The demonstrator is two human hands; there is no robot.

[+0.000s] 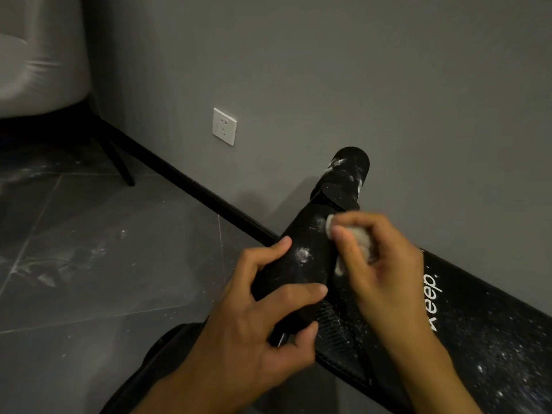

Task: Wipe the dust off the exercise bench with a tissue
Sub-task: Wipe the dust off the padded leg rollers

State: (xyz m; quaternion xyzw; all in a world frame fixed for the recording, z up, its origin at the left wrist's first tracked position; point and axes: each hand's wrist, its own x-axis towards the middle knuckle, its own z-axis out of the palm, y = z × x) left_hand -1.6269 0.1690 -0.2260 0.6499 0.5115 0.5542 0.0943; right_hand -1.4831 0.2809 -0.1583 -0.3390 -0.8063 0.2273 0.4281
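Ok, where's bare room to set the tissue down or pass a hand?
The tiled floor between the chair leg, the baseboard and the left hand is bare, though dusty. So is the bench pad past the right hand. It is crowded at the foam roller, where hands and tissue meet.

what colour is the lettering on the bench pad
White, on the black bench pad; clearest in the head view.

We face a plain grey wall point(328, 70) in dim light, a white socket point(224, 126) set low on it. A black skirting board point(179, 174) runs along its foot. The floor point(104, 264) is dark grey tile (veined, flecked with pale specks). At upper left we see a pale upholstered chair point(38, 55) on thin black legs point(122, 165).
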